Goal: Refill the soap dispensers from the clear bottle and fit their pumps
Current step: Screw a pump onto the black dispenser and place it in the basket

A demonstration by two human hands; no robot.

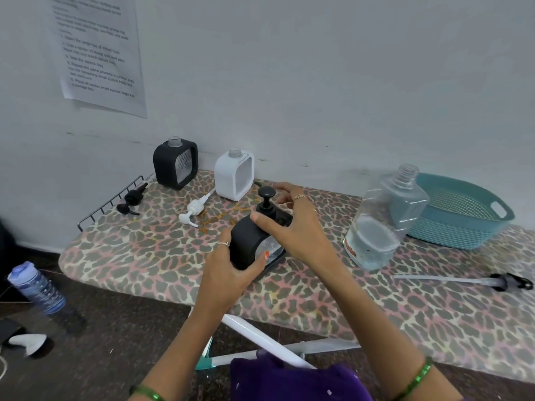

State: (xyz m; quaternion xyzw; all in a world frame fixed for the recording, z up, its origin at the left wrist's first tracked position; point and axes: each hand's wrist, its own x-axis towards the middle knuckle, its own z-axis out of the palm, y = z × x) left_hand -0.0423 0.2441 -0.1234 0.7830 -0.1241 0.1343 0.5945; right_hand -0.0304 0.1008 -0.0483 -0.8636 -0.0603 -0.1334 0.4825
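Left hand point(231, 270) grips the black dispenser point(249, 244); right hand point(292, 227) fingers curl, seemingly round its pump point(265, 201); wall sheet point(98, 50) text blurred.

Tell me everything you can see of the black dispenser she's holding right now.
The black dispenser is a squarish bottle with a matte black casing and a clear window showing some liquid. It is tilted above the ironing board. A black pump with a round knob sits at its neck. The left hand grips its lower body; the right hand holds its top near the pump.
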